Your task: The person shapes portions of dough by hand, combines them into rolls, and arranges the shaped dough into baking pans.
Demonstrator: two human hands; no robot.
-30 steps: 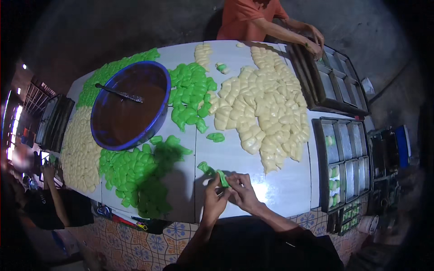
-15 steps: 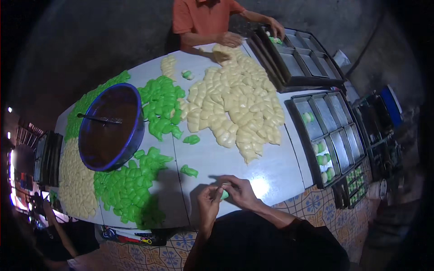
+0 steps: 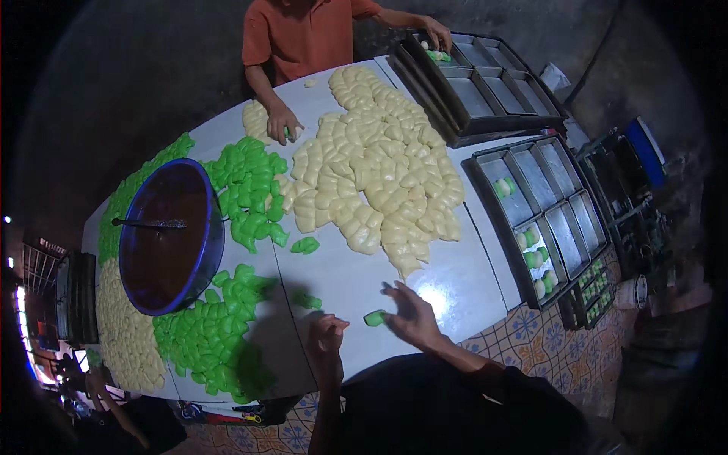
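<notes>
A small green dough piece [image 3: 374,318] is pinched by the right hand [image 3: 409,315] — soft, light, likely sticky; best gripped gently at its sides — the left hand [image 3: 326,337] is loosely curled, empty.

The person in the orange shirt [image 3: 303,34] at the far side of the white table [image 3: 447,280] is cut off at the shoulders by the top edge. The near person's forearms run off the bottom edge, and the dark clothing there hides the near table rim. Whether the right hand [image 3: 413,315] pinches the small green dough piece [image 3: 374,318] or only touches it cannot be told. The left hand [image 3: 327,337] is curled, its grip unclear. The left and right margins are too dark to read.
</notes>
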